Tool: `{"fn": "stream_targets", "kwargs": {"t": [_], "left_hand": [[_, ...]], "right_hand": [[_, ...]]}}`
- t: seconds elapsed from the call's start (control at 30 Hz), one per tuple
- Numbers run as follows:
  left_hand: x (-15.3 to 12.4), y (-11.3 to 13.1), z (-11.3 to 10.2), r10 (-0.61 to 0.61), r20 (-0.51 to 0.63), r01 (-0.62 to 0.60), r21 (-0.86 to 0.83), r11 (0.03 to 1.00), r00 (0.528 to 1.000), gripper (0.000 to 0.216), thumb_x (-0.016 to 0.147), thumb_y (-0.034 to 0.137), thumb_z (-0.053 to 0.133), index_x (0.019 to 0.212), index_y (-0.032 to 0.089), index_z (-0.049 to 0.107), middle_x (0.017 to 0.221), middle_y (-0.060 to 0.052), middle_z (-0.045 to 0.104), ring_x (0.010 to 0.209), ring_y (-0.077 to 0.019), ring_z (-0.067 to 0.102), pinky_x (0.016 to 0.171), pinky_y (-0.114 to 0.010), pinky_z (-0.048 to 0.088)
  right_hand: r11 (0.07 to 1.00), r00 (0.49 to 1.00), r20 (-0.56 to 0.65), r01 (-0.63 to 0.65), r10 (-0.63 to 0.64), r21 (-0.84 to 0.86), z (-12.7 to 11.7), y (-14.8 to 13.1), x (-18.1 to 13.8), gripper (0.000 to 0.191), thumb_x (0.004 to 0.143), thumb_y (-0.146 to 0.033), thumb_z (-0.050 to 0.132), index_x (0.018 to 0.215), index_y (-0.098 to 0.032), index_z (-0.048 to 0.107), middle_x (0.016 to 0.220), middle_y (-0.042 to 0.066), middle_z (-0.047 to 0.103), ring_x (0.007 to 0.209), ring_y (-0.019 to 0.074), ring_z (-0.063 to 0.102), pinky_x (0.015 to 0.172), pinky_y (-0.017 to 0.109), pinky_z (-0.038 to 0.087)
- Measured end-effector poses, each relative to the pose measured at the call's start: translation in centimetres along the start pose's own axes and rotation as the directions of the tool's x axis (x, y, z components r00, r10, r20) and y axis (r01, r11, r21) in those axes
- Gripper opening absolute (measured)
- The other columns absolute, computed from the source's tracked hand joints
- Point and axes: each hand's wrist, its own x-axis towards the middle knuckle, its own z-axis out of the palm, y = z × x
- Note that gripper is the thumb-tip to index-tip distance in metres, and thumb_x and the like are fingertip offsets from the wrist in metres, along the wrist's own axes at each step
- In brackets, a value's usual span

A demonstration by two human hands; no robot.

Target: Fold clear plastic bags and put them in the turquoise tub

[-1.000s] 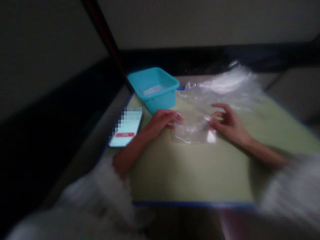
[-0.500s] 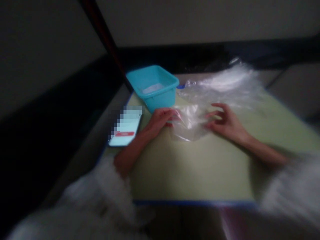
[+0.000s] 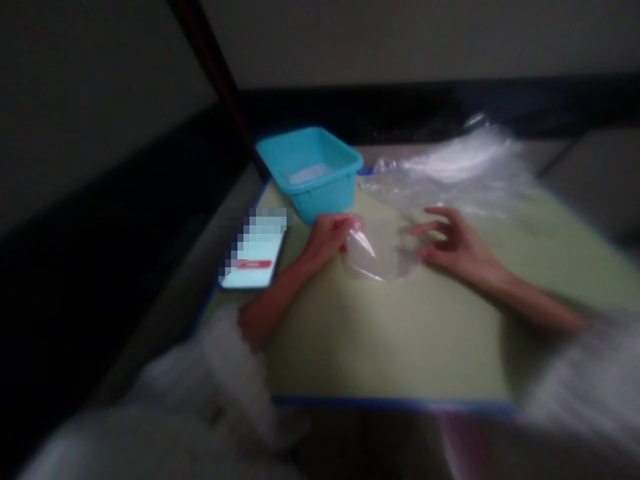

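Left hand [image 3: 327, 239] pinches clear plastic [image 3: 383, 260], well inside the desk's [image 3: 385, 347] front edge; right hand [image 3: 457, 248], fingers wide, should touch gently.

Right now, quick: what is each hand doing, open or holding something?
Left hand: closed on the left side of the clear plastic piece.
Right hand: open, fingers apart near its right edge; contact unclear.

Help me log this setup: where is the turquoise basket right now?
In the head view, the turquoise basket stands at the far left of the table, just beyond the left hand, with the phone nearer and farther left.
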Motion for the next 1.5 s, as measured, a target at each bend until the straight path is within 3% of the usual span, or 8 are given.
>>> {"fn": "stream_targets", "kwargs": {"t": [0.2, 0.37, 0.53, 0.6, 0.7, 0.87, 1.23, 1.5], "left_hand": [[0.4, -0.1, 0.1, 0.017, -0.007, -0.017, 0.030, 0.999, 1.000, 0.034, 0.078, 0.033, 0.049, 0.087, 0.008, 0.071, 0.069, -0.003, 0.066, 0.048, -0.0078, 0.045, 0.041, -0.017, 0.034], [0.3, 0.0, 0.0, 0.026, -0.024, -0.025, 0.062, 0.998, 0.999, 0.031, 0.079, 0.033, 0.050, 0.078, 0.010, 0.070, 0.063, -0.001, 0.063, 0.047, -0.0077, 0.044, 0.042, -0.017, 0.031], [-1.5, -0.3, -1.5, -0.032, -0.158, 0.037, 0.031, 0.999, 0.987, 0.032, 0.078, 0.030, 0.055, 0.103, 0.011, 0.062, 0.088, -0.005, 0.068, 0.060, -0.0105, 0.057, 0.046, -0.018, 0.038], [-2.6, -0.2, -2.1, -0.050, -0.173, 0.060, 0.055, 0.997, 0.984, 0.036, 0.074, 0.023, 0.060, 0.108, 0.010, 0.057, 0.082, -0.005, 0.067, 0.064, -0.0121, 0.061, 0.052, -0.018, 0.042], [-4.0, 0.2, -2.5, -0.107, -0.019, 0.109, 0.094, 0.990, 0.994, 0.036, 0.072, 0.018, 0.062, 0.107, 0.011, 0.055, 0.068, -0.001, 0.064, 0.054, -0.0111, 0.059, 0.052, -0.020, 0.044], [-4.9, 0.7, -1.9, -0.178, 0.220, 0.177, 0.025, 0.984, 0.959, 0.035, 0.071, 0.019, 0.062, 0.104, 0.012, 0.054, 0.064, 0.002, 0.063, 0.041, -0.0072, 0.051, 0.042, -0.017, 0.038], [-5.2, 1.1, -1.4, -0.251, 0.248, 0.241, 0.067, 0.968, 0.936, 0.063, 0.066, 0.012, 0.067, 0.125, 0.011, 0.046, 0.058, 0.005, 0.060, 0.036, -0.0050, 0.042, 0.036, -0.015, 0.032], [-5.7, 2.9, -1.4, -0.346, 0.301, 0.322, 0.129, 0.938, 0.889, 0.076, 0.062, 0.007, 0.068, 0.133, 0.010, 0.040, 0.053, 0.007, 0.059, 0.038, -0.0063, 0.043, 0.039, -0.016, 0.030]], "right_hand": [[0.997, 0.992, 0.104, 0.072, -0.069, -0.020, -0.2, 0.1, -0.3, 0.066, 0.066, -0.029, 0.075, 0.120, -0.029, 0.036, 0.106, 0.004, 0.058, 0.057, 0.0097, 0.058, 0.051, 0.025, 0.049], [0.991, 0.993, 0.111, 0.050, -0.036, -0.126, -0.2, 0.7, -0.5, 0.064, 0.068, -0.027, 0.071, 0.120, -0.025, 0.034, 0.101, 0.005, 0.059, 0.056, 0.0109, 0.057, 0.047, 0.025, 0.047], [0.986, 0.999, 0.047, 0.018, -0.011, -0.165, 0.1, 0.9, -0.8, 0.058, 0.068, -0.030, 0.070, 0.116, -0.023, 0.037, 0.098, 0.005, 0.059, 0.060, 0.0142, 0.061, 0.047, 0.026, 0.048], [0.986, 1.000, 0.024, 0.007, -0.003, -0.168, 0.2, 0.8, -1.0, 0.057, 0.068, -0.030, 0.070, 0.114, -0.023, 0.038, 0.097, 0.005, 0.059, 0.061, 0.0152, 0.062, 0.047, 0.026, 0.049], [0.985, 1.000, -0.003, -0.008, 0.008, -0.170, 0.4, 0.7, -1.2, 0.056, 0.067, -0.030, 0.070, 0.112, -0.023, 0.038, 0.095, 0.005, 0.058, 0.060, 0.0155, 0.062, 0.046, 0.027, 0.049], [0.983, 0.999, -0.038, -0.033, 0.026, -0.180, 0.5, 0.6, -1.5, 0.055, 0.067, -0.030, 0.071, 0.111, -0.022, 0.040, 0.095, 0.004, 0.058, 0.057, 0.0138, 0.060, 0.045, 0.026, 0.049], [0.974, 0.998, -0.050, -0.042, 0.031, -0.222, 0.5, 0.3, -1.9, 0.051, 0.069, -0.031, 0.069, 0.110, -0.022, 0.041, 0.094, 0.004, 0.058, 0.057, 0.0142, 0.061, 0.046, 0.026, 0.048], [0.929, 1.000, -0.008, 0.019, -0.023, -0.371, 0.6, -0.4, -2.9, 0.049, 0.074, -0.032, 0.063, 0.115, -0.022, 0.039, 0.093, 0.005, 0.058, 0.055, 0.0136, 0.059, 0.044, 0.025, 0.047]]}}
